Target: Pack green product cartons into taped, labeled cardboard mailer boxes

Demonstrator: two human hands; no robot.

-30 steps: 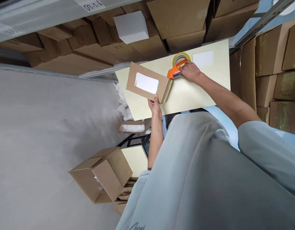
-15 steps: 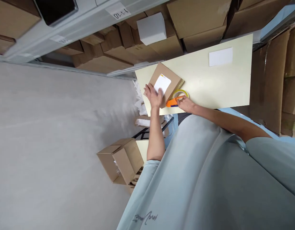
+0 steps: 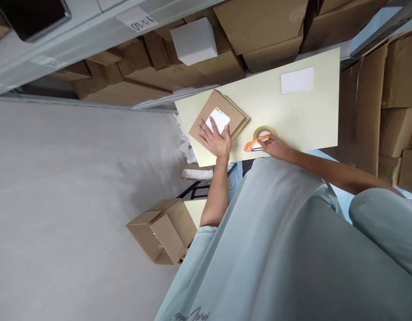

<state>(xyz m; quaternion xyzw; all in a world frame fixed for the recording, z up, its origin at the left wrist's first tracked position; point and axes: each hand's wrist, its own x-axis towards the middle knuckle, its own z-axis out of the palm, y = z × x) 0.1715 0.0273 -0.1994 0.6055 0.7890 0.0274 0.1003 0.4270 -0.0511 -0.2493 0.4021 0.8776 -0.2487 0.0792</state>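
Observation:
A flat brown cardboard box lies turned at an angle on the cream tabletop. On its top is a white label with a small yellow mark. My left hand rests on the box with fingers spread, partly over the label. To the right, my right hand grips an orange tape dispenser with a roll of yellowish tape in it. The dispenser is apart from the box and looks slightly blurred. My right fingers hide part of its frame.
A white paper sheet lies on the table's right part. Shelves with cardboard boxes and a white box run behind the table. An open carton stands at lower left, and stacked cartons at right.
My right hand has drawn the tape dispenser to the right, away from the box. My left hand now lies flatter on the box. The whole view has shifted a little.

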